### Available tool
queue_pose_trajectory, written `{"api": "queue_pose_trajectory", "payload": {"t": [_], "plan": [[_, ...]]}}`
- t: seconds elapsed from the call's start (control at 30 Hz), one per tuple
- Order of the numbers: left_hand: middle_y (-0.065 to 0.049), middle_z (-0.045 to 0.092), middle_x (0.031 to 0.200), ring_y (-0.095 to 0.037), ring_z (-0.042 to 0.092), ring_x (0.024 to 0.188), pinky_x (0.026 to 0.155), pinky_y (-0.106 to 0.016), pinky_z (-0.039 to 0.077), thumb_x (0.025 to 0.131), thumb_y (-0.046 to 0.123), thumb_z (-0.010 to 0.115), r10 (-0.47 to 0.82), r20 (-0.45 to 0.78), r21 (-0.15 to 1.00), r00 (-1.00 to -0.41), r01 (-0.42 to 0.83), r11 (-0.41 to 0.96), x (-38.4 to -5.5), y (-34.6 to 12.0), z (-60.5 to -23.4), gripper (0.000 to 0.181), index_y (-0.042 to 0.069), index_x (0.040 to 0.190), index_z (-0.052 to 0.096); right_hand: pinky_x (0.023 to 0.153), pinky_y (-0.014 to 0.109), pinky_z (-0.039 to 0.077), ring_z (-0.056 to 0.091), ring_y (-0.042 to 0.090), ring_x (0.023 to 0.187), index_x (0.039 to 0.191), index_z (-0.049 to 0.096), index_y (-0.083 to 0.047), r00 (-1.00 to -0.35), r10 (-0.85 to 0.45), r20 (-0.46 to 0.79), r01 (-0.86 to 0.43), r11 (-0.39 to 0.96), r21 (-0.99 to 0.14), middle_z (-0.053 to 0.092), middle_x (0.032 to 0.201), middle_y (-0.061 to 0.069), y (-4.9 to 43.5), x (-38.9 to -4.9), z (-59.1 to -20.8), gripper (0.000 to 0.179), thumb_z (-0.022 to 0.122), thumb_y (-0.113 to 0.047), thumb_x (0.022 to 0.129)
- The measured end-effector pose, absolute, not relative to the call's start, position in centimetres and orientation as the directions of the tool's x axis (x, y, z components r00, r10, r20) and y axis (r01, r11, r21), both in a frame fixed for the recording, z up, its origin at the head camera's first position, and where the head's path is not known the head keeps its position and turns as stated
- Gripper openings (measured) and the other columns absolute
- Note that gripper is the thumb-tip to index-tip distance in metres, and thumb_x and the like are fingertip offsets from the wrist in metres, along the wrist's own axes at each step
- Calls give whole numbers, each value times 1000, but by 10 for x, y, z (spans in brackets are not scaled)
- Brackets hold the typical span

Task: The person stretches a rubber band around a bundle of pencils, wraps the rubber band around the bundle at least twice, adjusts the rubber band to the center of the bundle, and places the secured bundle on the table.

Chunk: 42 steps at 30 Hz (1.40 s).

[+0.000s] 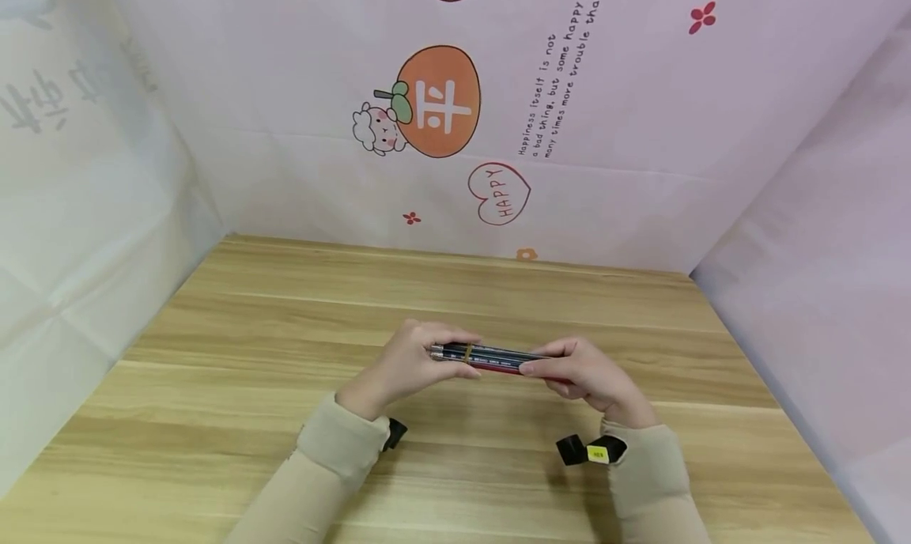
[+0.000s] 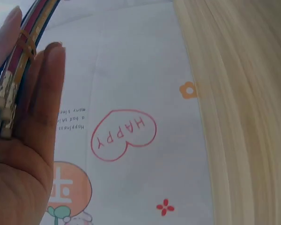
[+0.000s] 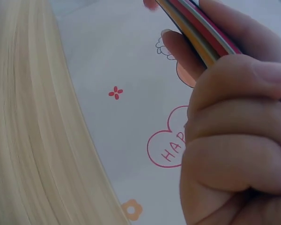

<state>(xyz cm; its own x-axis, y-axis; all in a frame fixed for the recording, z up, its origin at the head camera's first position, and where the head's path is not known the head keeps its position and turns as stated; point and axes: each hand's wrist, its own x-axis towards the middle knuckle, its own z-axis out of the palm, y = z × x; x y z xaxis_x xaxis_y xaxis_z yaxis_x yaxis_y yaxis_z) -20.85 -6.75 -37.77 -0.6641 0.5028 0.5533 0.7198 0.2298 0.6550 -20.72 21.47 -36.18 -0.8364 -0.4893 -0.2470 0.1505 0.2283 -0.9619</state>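
Observation:
A bundle of pencils (image 1: 498,360), dark, red and yellow, lies level between the two hands above the table. A rubber band (image 2: 27,45) circles it close to the ends with metal ferrules and white erasers (image 2: 3,112). My left hand (image 1: 407,362) holds this eraser end, thumb on one side and fingers on the other, the tips near the band. Toward the other end, my right hand (image 1: 587,374) grips the bundle, thumb across the near side and fingers curled in the right wrist view. The far tips are hidden by that hand.
Below the hands spreads a wood-grain table (image 1: 455,481). White printed sheeting (image 1: 612,212) stands along its back edge, with more on the left and right sides. A black wrist-worn device (image 1: 572,450) with a yellow label hangs at the right cuff.

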Motion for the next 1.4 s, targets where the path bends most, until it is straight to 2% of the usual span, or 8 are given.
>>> {"api": "queue_pose_trajectory", "payload": {"t": [0.13,0.33,0.6,0.8,0.9,1.07,1.2,1.4], "plan": [[-5,77,102,-13,71,91,74,-23,56,74,19,87,521,591,490,-615,787,374,-209,-75,-373,36,7,106,76,42,20,17,29,1,41,96,79,-14,-839,-480,-258,163,230,-959,46,52,-9,214,-209,-362,9,72,-16,89],[0,77,98,-11,72,85,71,-22,57,77,27,84,606,604,175,-517,828,533,-208,-77,-373,31,11,103,78,41,18,21,30,1,40,101,77,-9,-849,-462,-257,162,237,-958,52,54,-6,211,-211,-367,15,73,-16,88],[-6,78,97,-14,75,85,74,-23,59,77,21,84,588,633,250,-504,852,460,-213,-70,-388,28,6,100,79,41,16,24,31,0,39,98,78,-12,-862,-434,-261,188,204,-961,57,55,-4,205,-211,-373,12,73,-12,88],[-3,78,97,-12,75,87,76,-20,58,80,25,82,611,644,277,-460,885,373,-211,-57,-390,27,9,102,79,41,16,25,29,1,40,110,74,-1,-846,-472,-247,138,254,-957,55,57,-4,197,-209,-373,25,71,-16,90],[-1,78,96,-8,74,81,68,-15,55,79,28,82,593,643,295,-484,872,392,-210,-58,-388,30,10,103,79,41,17,25,29,2,40,112,73,1,-846,-472,-248,137,258,-956,54,57,-4,194,-210,-372,29,72,-18,90],[1,78,93,-2,65,66,56,-10,44,76,33,84,591,605,295,-534,839,457,-211,-69,-381,37,11,105,78,41,16,25,32,2,41,107,76,-5,-851,-455,-262,168,237,-957,54,57,-4,195,-210,-372,22,73,-17,89],[5,77,89,-1,58,62,56,-13,43,77,32,84,616,574,226,-540,827,514,-209,-73,-376,30,15,101,79,40,15,24,31,1,41,103,77,-9,-855,-450,-257,175,215,-961,54,57,-4,198,-210,-372,16,72,-15,89],[7,77,91,-3,69,72,58,-18,52,81,36,81,641,608,82,-469,840,537,-203,-59,-377,24,17,97,78,40,16,25,34,1,42,104,78,-10,-848,-475,-235,144,221,-965,57,58,-6,193,-208,-373,17,73,-17,89]]}}
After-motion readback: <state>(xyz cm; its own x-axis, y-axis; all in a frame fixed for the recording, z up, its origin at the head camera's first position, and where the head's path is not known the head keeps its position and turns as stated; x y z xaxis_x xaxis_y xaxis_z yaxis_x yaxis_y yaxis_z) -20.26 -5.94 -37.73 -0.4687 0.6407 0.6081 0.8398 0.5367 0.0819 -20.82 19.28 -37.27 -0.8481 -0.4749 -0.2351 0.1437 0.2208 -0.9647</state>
